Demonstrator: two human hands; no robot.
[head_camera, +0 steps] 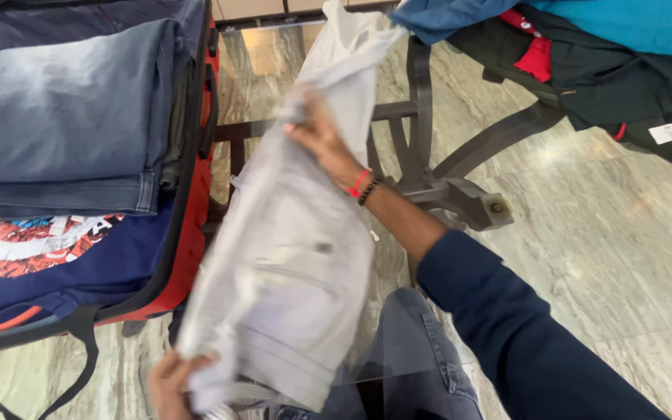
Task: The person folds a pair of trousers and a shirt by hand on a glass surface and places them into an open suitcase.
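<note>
Both grips clenched on the light grey trousers [289, 257]: right hand [322, 144] mid-length, left hand [171, 383] at waistband. Red suitcase [188, 233] just beside, packed with folded clothes.

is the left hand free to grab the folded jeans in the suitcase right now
Probably not. The left hand is gripping the lower end of the grey trousers, which the right hand holds too. The folded jeans lie uncovered, so only the grip blocks it.
</note>
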